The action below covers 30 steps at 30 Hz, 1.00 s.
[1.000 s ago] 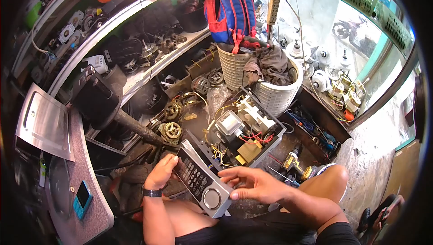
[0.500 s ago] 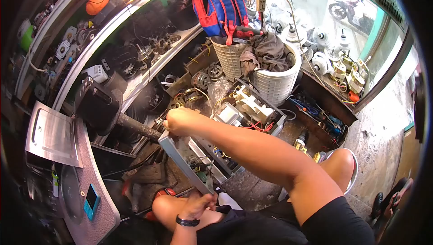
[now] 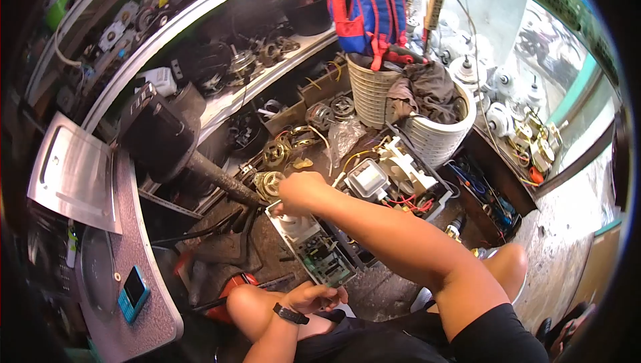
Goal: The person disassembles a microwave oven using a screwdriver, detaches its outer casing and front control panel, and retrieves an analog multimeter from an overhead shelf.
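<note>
A pale control panel (image 3: 288, 227) tilts in front of me, its inner side turned up to show a green circuit board (image 3: 324, 261). My right hand (image 3: 298, 194) is closed on its far end, the fingertips partly hidden. At the near end, my left hand (image 3: 314, 298), with a dark band on the wrist, has its curled fingers against the panel's edge. Just beyond the panel sits an opened appliance chassis (image 3: 437, 208) with white plastic parts, a boxy metal-looking part (image 3: 367, 179) and red wires (image 3: 406, 201).
Left of me, a speckled board (image 3: 157, 303) carries a blue phone (image 3: 133, 294). A black-topped post (image 3: 224, 179) leans nearby. Beyond are metal rings (image 3: 275, 152), a cloth-filled white basket (image 3: 461, 126) and a backpack (image 3: 370, 12). A tool box (image 3: 482, 193) stands right.
The panel has turned from nearly edge-on, so its circuit board faces up more fully. Both hands stay at its ends. My view has shifted, moving the surroundings rightward in the picture.
</note>
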Motion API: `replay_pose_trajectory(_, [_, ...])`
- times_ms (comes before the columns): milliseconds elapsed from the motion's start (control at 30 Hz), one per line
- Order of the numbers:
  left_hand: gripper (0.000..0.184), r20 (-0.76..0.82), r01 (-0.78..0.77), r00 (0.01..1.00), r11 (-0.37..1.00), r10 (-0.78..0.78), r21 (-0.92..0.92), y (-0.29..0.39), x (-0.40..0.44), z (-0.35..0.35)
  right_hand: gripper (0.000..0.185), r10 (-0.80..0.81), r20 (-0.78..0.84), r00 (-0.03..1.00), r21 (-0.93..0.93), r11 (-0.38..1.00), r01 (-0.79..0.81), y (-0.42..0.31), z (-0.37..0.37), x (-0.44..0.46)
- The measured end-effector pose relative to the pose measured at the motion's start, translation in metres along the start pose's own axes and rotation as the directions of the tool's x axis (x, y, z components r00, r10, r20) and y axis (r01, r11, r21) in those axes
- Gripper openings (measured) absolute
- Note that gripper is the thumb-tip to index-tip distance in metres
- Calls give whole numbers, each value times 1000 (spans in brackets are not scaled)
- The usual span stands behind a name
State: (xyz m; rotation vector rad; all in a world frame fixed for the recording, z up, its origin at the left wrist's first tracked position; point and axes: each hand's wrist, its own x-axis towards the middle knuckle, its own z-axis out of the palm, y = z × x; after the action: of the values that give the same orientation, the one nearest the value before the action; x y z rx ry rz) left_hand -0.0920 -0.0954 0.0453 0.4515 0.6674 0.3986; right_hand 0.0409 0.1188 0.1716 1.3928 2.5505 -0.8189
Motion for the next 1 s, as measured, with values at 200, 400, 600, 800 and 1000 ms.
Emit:
replay_pose_trajectory(200, [38, -112, 154, 981, 986, -161, -66, 11, -1, 1, 39, -132, -185, 974, -113, 987, 112, 14, 27, -11])
replay_pose_trajectory(400, [46, -257, 117, 964, 977, -69, 176, 8, -1, -2, 36, -335, -453, 826, 121, 895, 429, 65, 33, -83])
replay_pose_trajectory(600, [103, -501, 115, 850, 871, 163, 478, 19, -8, -26, 32, -143, -518, 844, 226, 928, 297, 91, 45, -182])
replay_pose_trajectory(800, [140, -329, -61, 543, 427, 773, 902, 111, -8, -2, 28, -17, -501, 865, 294, 937, 189, 100, 44, -230])
replay_pose_trajectory(1000, [58, -503, -212, 539, 687, 676, 695, 152, 16, -36, 27, 86, -529, 844, 475, 854, 211, 116, 57, -235])
